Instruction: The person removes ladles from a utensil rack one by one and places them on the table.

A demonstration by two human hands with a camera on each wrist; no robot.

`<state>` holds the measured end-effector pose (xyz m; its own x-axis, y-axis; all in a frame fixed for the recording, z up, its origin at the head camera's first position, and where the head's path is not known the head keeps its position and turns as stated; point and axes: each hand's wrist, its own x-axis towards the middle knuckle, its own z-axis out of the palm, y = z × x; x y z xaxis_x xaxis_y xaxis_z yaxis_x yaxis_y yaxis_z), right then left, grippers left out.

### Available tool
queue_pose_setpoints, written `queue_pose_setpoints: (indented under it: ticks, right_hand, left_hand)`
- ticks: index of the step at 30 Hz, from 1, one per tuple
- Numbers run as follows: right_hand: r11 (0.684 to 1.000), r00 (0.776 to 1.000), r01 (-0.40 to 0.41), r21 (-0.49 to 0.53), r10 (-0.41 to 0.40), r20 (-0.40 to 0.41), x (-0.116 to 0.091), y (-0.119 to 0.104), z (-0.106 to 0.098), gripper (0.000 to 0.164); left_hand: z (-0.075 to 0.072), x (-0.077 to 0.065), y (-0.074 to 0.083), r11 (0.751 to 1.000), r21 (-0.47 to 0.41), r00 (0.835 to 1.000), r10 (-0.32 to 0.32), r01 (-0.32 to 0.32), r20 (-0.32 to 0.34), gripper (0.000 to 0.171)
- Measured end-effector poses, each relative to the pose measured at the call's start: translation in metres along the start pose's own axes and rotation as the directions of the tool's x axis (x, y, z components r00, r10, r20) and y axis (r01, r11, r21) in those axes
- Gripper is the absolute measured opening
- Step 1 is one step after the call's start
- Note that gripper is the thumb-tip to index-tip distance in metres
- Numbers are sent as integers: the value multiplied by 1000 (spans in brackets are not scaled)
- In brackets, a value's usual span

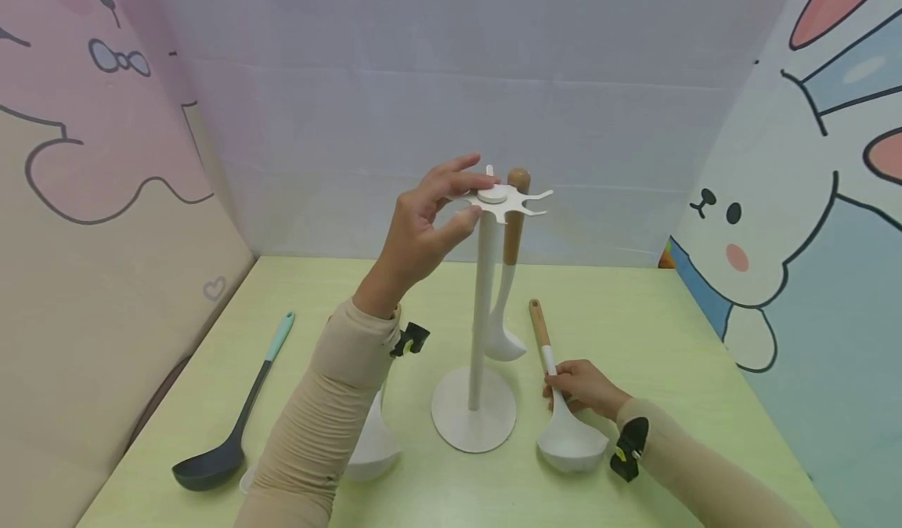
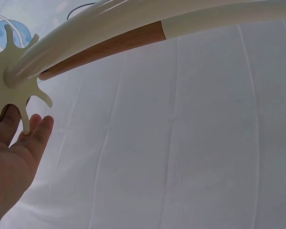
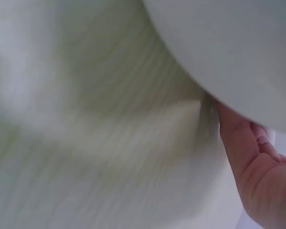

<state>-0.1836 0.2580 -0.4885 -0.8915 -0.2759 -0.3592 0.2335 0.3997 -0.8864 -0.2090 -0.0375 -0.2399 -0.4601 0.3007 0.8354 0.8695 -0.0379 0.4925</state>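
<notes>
A white utensil stand [image 1: 483,309] with a round base and a hooked top rises from the table. My left hand [image 1: 419,230] grips the rim of its top, thumb below and fingers above; the left wrist view also has the hand [image 2: 14,164] at the hooks [image 2: 9,90]. From a hook on the far right side hangs a white ladle [image 1: 503,338] with a wooden handle. Right of the base, my right hand [image 1: 588,387] holds a second white ladle [image 1: 569,438] by its neck, bowl low at the table. In the right wrist view its bowl [image 3: 238,52] partly hides the fingers.
A dark ladle [image 1: 211,464] with a mint handle lies at the left of the table [image 1: 620,309]. Another white ladle [image 1: 372,448] is partly hidden behind my left forearm. A white rim [image 1: 247,481] shows beside that sleeve. Cloth-covered walls enclose the back and sides.
</notes>
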Motion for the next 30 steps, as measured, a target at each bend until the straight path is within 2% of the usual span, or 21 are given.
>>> queue_pose_setpoints:
  ticks: [16, 24, 26, 28, 30]
  right_hand:
    - [982, 995, -74, -174, 61, -78, 1, -9, -3, 15]
    - [953, 993, -65, -297, 33, -111, 2, -12, -13, 21]
    - [935, 991, -47, -352, 0, -131, 0, -16, -18, 25]
    - [902, 986, 1, -433, -74, -152, -4, -24, -21, 30]
    - [859, 969, 65, -508, -176, -173, -7, -34, -23, 34]
  left_hand:
    - [1, 0, 0, 1000, -23, 1000, 19, -19, 4, 30]
    - [0, 0, -1, 1000, -24, 1000, 20, -20, 10, 31]
    - [0, 1, -1, 999, -28, 1000, 25, -24, 12, 31]
    - [0, 1, -1, 999, -32, 1000, 27, -27, 13, 30]
    - [0, 1, -2, 999, -36, 1000, 28, -27, 16, 30]
